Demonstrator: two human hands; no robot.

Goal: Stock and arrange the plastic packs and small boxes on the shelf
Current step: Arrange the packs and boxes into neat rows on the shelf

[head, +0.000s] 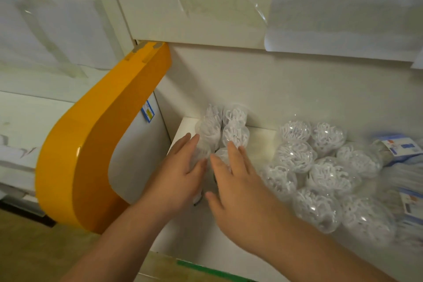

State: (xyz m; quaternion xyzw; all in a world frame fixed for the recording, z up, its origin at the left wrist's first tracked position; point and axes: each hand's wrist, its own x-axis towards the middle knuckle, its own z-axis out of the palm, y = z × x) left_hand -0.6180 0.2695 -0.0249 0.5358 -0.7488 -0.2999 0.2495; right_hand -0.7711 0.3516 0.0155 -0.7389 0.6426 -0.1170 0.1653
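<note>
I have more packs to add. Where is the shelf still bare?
Bare shelf shows between the left cluster under both hands and the right cluster, and along the front edge. The far right, by the blue-labelled packs, is crowded.

Nearest clear packs [201,155] half hidden under both hands; blurred blue-labelled packs [402,146] cut off right.

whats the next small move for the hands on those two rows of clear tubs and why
Probably slide both rows back together: the left hand and right hand lie flat on the front clear tubs, and bare shelf lies before them, while the neighbouring tubs reach further forward.
</note>
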